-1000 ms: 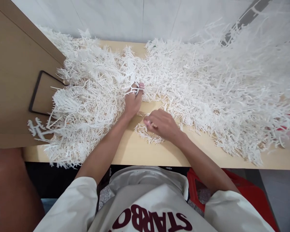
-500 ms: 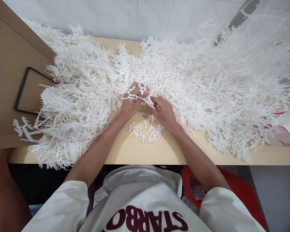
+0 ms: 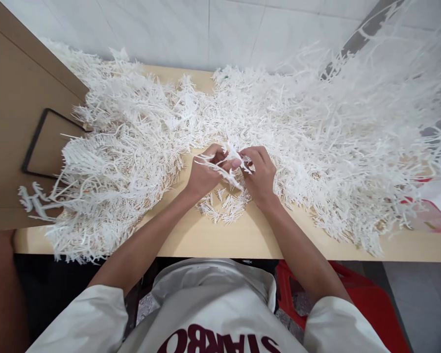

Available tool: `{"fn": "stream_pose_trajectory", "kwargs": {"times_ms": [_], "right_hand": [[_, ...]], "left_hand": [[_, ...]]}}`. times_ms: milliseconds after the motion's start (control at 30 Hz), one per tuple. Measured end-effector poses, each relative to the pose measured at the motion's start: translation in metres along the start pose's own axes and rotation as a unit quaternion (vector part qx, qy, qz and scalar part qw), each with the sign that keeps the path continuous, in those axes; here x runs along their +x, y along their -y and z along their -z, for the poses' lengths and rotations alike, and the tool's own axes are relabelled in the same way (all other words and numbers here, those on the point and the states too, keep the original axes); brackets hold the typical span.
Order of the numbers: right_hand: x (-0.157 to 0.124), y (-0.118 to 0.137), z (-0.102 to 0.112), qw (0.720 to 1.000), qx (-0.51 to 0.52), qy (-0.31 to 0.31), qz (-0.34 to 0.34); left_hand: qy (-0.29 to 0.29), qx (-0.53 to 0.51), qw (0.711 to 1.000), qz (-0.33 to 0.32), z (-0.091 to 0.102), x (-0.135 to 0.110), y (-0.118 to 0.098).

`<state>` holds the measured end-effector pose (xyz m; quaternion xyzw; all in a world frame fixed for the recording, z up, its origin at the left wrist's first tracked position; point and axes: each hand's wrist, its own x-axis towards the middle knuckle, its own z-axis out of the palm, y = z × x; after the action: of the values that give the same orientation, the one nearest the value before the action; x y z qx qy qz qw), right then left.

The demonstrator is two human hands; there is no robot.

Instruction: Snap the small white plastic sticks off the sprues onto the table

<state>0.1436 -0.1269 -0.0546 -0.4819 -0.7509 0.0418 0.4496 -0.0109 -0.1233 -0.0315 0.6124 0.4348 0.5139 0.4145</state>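
Left hand (image 3: 208,174): you pinch a white, branching, plastic-looking sprig (image 3: 227,173) between thumb and fingers.
Right hand (image 3: 260,174): your fingers curl at the sprig's right end; whether they grip it, I can't say from this angle.
Sprig: between your hands, above small, loose white slivers (image 3: 226,208) on the pale, wood-coloured tabletop (image 3: 206,240).
Snap risk: thin tines could break if your hands twist or pull unevenly.
Tangle risk: the shaggy white right-hand mound (image 3: 334,137), close by your knuckles, could snag the tips.

The sprigs (image 3: 308,132) are white, the stool (image 3: 371,306) red.
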Motion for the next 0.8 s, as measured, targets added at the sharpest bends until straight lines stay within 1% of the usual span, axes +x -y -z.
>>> {"fn": "stream_pose_trajectory", "kwargs": {"times_ms": [67,133,200,233,267,333,400,467,533,600,700,733,800], "right_hand": [[0.000,-0.001,0.000,0.999,-0.015,0.007,0.029],[0.001,-0.002,-0.002,0.999,-0.021,-0.014,0.045],[0.003,-0.003,-0.003,0.998,-0.006,-0.035,0.042],[0.004,-0.003,-0.004,0.999,0.006,-0.034,0.037],[0.005,-0.002,-0.003,0.999,0.020,-0.023,0.032],[0.007,0.001,-0.002,0.998,0.060,0.023,0.025],[0.008,0.004,0.000,0.993,0.102,0.061,0.002],[0.008,0.007,0.000,0.989,0.126,0.069,-0.042],[0.008,0.008,0.000,0.987,0.126,0.060,-0.082],[0.009,0.006,0.000,0.987,0.118,0.057,-0.096],[0.010,0.004,-0.001,0.988,0.113,0.034,-0.103],[0.010,0.004,-0.001,0.987,0.117,0.025,-0.108],[0.010,0.004,-0.002,0.983,0.138,0.017,-0.123]], "left_hand": [[0.003,-0.021,1.000,0.019,-0.003,-0.001,0.004],[0.004,-0.043,0.999,0.018,-0.003,-0.001,0.010],[-0.010,-0.059,0.998,0.011,-0.002,0.000,0.014],[-0.021,-0.065,0.998,0.013,0.000,0.001,0.016],[-0.031,-0.071,0.997,0.020,0.001,0.002,0.017],[-0.044,-0.084,0.995,0.035,0.002,0.004,0.019],[-0.042,-0.092,0.994,0.036,0.003,0.005,0.019],[-0.032,-0.104,0.994,0.031,0.002,0.004,0.018],[-0.012,-0.118,0.992,0.029,0.002,0.003,0.015],[0.020,-0.126,0.991,0.032,0.002,0.001,0.012],[0.064,-0.122,0.990,0.039,0.001,0.000,0.009],[0.067,-0.121,0.989,0.042,0.001,0.001,0.009],[0.056,-0.116,0.991,0.042,0.000,0.002,0.012]]}}
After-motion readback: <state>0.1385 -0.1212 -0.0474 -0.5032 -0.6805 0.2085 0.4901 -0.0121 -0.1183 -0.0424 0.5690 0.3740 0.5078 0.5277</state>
